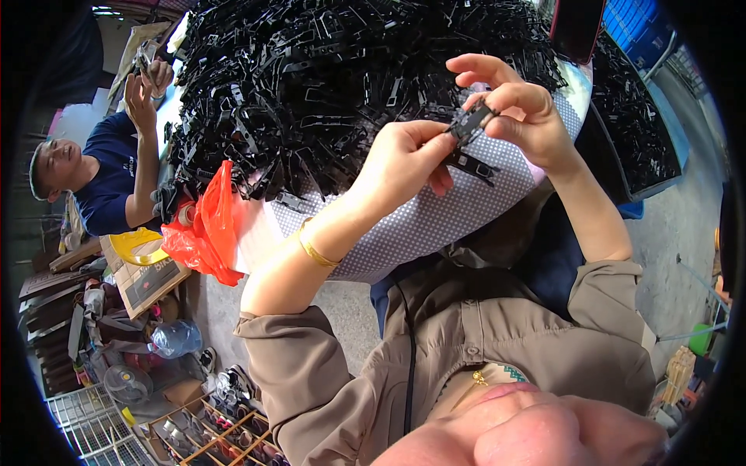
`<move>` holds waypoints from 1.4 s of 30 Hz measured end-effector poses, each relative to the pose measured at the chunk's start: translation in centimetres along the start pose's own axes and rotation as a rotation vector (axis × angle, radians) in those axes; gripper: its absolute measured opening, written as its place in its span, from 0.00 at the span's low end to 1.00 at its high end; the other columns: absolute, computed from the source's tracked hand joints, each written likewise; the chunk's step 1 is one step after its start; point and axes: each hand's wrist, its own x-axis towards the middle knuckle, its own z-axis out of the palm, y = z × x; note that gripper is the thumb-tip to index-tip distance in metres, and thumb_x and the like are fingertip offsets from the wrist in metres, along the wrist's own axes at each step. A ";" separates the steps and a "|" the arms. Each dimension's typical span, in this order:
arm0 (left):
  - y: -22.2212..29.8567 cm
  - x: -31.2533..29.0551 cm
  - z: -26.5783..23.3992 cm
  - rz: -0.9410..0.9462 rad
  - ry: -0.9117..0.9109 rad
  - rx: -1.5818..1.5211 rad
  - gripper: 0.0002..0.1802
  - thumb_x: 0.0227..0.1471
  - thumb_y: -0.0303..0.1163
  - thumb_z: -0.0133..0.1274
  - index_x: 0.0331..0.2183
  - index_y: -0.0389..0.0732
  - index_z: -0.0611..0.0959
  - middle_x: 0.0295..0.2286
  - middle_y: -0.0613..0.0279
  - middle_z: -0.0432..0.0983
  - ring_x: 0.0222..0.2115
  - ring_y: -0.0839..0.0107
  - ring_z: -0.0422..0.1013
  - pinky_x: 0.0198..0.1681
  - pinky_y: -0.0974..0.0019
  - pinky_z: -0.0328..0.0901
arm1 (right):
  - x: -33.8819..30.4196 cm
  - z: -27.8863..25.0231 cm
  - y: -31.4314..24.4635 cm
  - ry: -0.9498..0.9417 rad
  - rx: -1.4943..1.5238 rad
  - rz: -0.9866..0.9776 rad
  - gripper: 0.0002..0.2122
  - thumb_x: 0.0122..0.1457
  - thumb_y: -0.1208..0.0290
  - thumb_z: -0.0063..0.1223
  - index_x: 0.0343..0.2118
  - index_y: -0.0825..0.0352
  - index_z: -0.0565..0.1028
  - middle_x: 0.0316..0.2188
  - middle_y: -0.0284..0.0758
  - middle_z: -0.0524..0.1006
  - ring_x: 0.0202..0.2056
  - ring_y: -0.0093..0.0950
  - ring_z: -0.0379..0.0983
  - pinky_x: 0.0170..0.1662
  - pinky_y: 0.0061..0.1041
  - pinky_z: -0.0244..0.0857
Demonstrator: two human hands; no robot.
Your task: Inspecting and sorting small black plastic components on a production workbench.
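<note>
A small black plastic part (471,123) is held up between my two hands, over the near edge of the table. The thumb and forefinger of my left hand (400,163) pinch its left end. At its other end, my right hand (528,116) grips it with thumb and forefinger, the remaining fingers raised. Below the hands another long black piece (472,166) sticks out; whether it is joined to the held part I cannot tell. Behind my hands rises a big heap of similar black plastic parts (311,85).
A dotted cloth (404,237) covers the table's near edge. At its left hangs a red plastic bag (208,233). A co-worker (109,171) sits at the left, hands raised. More black parts fill a bin (629,132) on the right. A cardboard box (144,272) and water jug (175,339) are lower left.
</note>
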 end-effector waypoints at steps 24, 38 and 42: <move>-0.7 0.7 0.0 0.140 0.195 -0.419 0.13 0.53 0.25 0.46 0.41 0.29 0.67 0.34 0.53 0.71 0.35 0.68 0.73 0.41 0.70 0.70 | -2.0 1.6 -3.8 0.158 -0.383 0.338 0.06 0.53 0.74 0.55 0.30 0.72 0.75 0.24 0.32 0.75 0.24 0.18 0.71 0.30 0.14 0.68; 0.0 0.1 0.5 0.171 0.218 -0.290 0.12 0.56 0.25 0.42 0.41 0.29 0.66 0.36 0.49 0.71 0.38 0.64 0.73 0.45 0.66 0.69 | -1.6 1.1 -2.0 0.269 -0.552 0.274 0.09 0.52 0.69 0.57 0.22 0.69 0.75 0.17 0.29 0.73 0.17 0.13 0.65 0.21 0.11 0.59; -0.1 0.2 0.7 0.171 0.212 -0.237 0.13 0.56 0.24 0.42 0.42 0.27 0.65 0.36 0.49 0.71 0.39 0.63 0.73 0.45 0.66 0.69 | -1.7 1.0 -1.6 0.265 -0.566 0.277 0.09 0.52 0.69 0.58 0.22 0.69 0.75 0.17 0.29 0.74 0.16 0.12 0.64 0.20 0.10 0.58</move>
